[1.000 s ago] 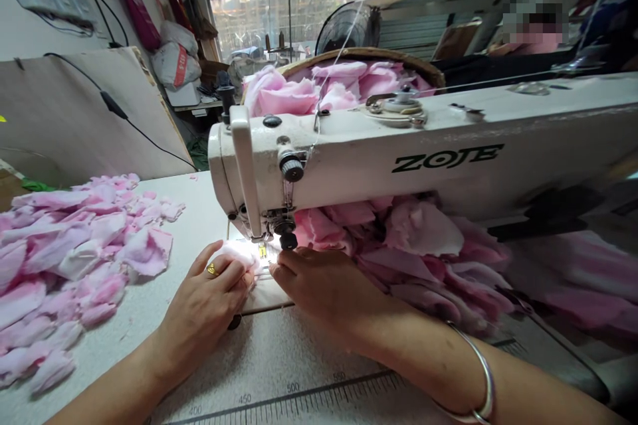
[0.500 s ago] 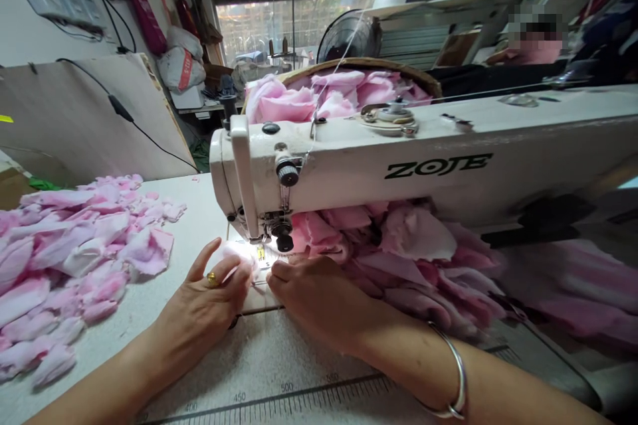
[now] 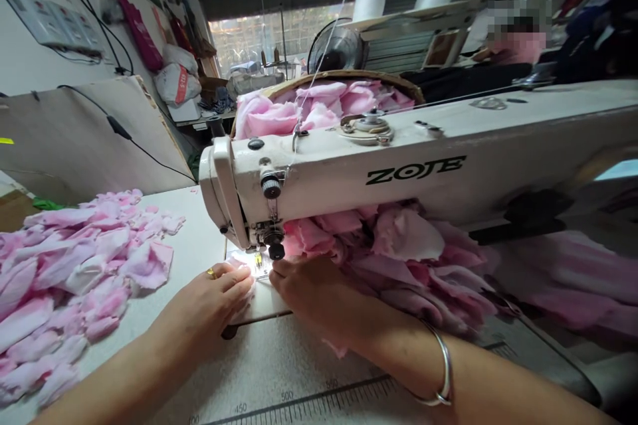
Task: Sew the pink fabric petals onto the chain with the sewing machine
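A white ZOJE sewing machine (image 3: 399,166) stands across the table. My left hand (image 3: 209,305), with a gold ring, lies flat on a small pink fabric piece (image 3: 238,267) just left of the lit needle (image 3: 258,259), fingers pressed together. My right hand (image 3: 309,289), a silver bangle on its wrist, has its fingers pinched on the same fabric right beside the presser foot. A heap of sewn pink petals (image 3: 399,259) is bunched under the machine arm behind my right hand.
A pile of loose pink fabric petals (image 3: 74,272) covers the table's left side. A basket of pink fabric (image 3: 323,96) sits behind the machine. A ruler strip (image 3: 299,395) runs along the table's front. Another person (image 3: 518,40) sits at the back right.
My left thumb has dropped down flat against the fabric and both hands have edged toward the needle. The view has shifted slightly right and down.
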The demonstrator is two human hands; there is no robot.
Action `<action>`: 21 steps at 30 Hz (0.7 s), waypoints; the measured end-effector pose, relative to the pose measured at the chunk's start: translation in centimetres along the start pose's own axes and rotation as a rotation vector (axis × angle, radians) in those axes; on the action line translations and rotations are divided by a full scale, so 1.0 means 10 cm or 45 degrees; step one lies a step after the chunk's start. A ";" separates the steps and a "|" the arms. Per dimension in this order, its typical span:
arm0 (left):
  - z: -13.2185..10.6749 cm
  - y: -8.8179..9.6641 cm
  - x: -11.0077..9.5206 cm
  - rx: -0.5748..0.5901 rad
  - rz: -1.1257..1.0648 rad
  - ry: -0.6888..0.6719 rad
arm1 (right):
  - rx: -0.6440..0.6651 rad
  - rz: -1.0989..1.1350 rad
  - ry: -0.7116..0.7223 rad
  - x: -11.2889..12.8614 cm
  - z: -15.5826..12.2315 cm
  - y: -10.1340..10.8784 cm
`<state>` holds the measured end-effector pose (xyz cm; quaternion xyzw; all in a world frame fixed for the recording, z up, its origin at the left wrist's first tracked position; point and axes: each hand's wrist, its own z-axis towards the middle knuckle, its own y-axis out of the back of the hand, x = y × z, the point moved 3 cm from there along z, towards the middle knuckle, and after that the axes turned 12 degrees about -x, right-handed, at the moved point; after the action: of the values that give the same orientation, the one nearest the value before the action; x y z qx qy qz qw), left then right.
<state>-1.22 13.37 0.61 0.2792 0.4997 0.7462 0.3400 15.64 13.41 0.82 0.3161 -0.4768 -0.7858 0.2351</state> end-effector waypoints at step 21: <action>0.07 -0.28 -0.07 -0.134 0.084 0.252 | 0.115 0.148 -0.313 -0.11 0.08 -0.08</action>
<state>0.33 13.99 -1.86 0.2021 0.4816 0.8061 0.2782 15.76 15.00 0.66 0.1994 -0.5545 -0.7814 0.2055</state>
